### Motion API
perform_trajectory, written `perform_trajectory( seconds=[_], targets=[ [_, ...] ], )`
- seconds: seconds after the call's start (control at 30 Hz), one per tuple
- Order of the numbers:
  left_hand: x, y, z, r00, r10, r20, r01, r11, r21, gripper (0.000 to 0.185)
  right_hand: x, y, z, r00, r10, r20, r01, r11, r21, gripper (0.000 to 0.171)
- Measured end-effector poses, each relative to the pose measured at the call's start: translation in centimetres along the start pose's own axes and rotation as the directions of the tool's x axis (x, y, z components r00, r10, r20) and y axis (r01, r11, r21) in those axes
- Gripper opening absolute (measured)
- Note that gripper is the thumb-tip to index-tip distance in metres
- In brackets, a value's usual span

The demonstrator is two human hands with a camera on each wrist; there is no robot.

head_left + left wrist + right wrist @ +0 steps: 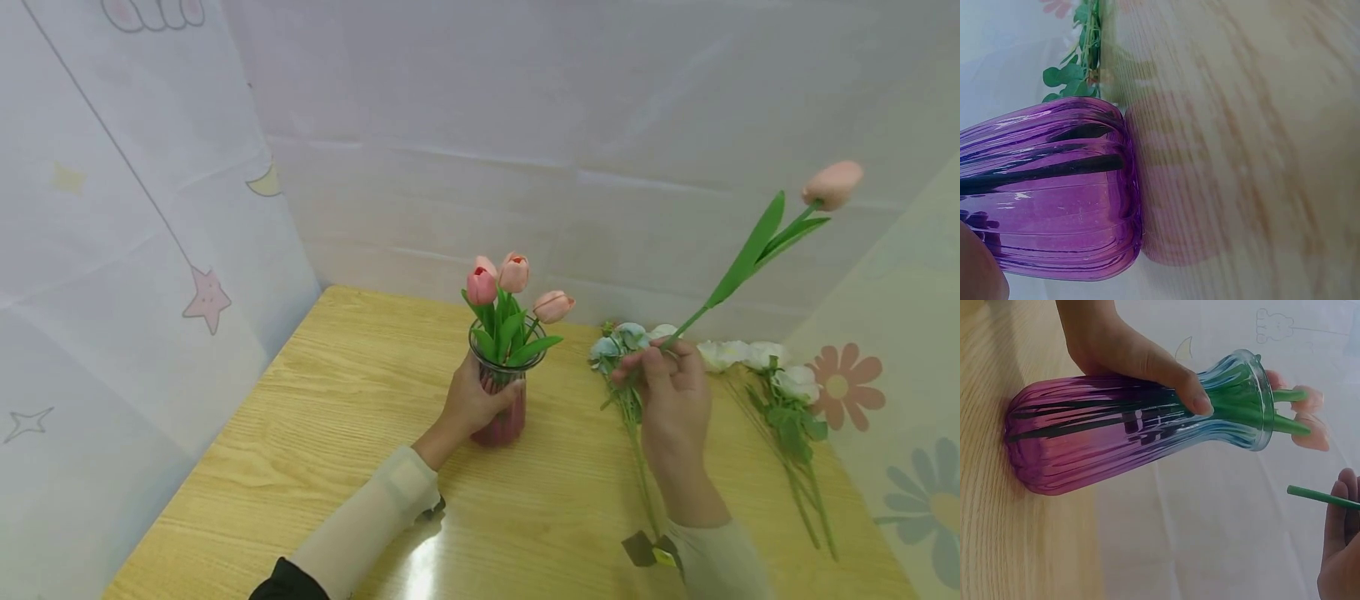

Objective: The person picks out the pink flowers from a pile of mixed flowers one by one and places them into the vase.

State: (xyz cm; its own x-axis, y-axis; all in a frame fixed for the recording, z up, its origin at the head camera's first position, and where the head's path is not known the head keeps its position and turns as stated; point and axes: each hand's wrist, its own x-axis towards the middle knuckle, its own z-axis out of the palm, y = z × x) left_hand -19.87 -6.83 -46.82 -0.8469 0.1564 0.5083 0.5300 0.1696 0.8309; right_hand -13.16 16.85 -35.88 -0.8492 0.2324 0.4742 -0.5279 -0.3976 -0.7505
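Note:
My left hand (474, 402) grips a ribbed glass vase (504, 427) round its neck, with the thumb across the front. The vase stands upright on the table, purple-pink below and bluish toward the rim. Several pink tulips (514, 273) with green leaves stand in it, and their dark stems show through the glass in the right wrist view. To the right of the vase, my right hand (678, 408) pinches another pink tulip (738, 268) low on its stem. Its blossom points up and right, away from the vase. The cut stem end (1300, 492) sticks out past the fingers, beyond the vase rim.
Pale blue flowers (622, 337) lie on the wooden table (330, 417) behind my right hand. White roses (797, 383) with long green stems lie farther right. Cloth with printed stars and flowers (849, 387) hangs round the table's back and sides.

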Motion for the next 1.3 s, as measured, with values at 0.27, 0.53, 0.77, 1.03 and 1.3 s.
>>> perform_trajectory(
  seconds=[0.27,0.53,0.77,1.03,1.3],
  targets=[
    [0.0,-0.1,0.1,0.999,-0.041,0.008,0.041,0.999,-0.006,0.076,0.1,0.3,1.2,0.994,-0.069,0.079,0.072,0.997,-0.028,0.006],
    [-0.2,3.8,-0.8,0.999,-0.028,0.017,0.029,0.999,-0.017,0.068,0.3,0.5,3.0,0.987,-0.121,0.110,0.126,0.991,-0.041,0.007],
    [-0.3,4.2,-0.9,1.000,-0.012,0.016,0.012,1.000,-0.018,0.067,0.8,0.9,4.9,0.987,-0.143,0.069,0.143,0.990,-0.006,0.006],
    [-0.2,4.4,-0.9,1.000,0.002,0.027,-0.002,1.000,0.000,0.069,1.2,1.5,6.5,0.987,-0.153,0.047,0.154,0.988,-0.010,0.012],
    [0.0,-0.2,0.0,1.000,0.017,0.001,-0.018,1.000,0.016,0.080,1.5,2.2,8.0,0.981,-0.188,0.049,0.190,0.981,-0.042,0.010]
  ],
)
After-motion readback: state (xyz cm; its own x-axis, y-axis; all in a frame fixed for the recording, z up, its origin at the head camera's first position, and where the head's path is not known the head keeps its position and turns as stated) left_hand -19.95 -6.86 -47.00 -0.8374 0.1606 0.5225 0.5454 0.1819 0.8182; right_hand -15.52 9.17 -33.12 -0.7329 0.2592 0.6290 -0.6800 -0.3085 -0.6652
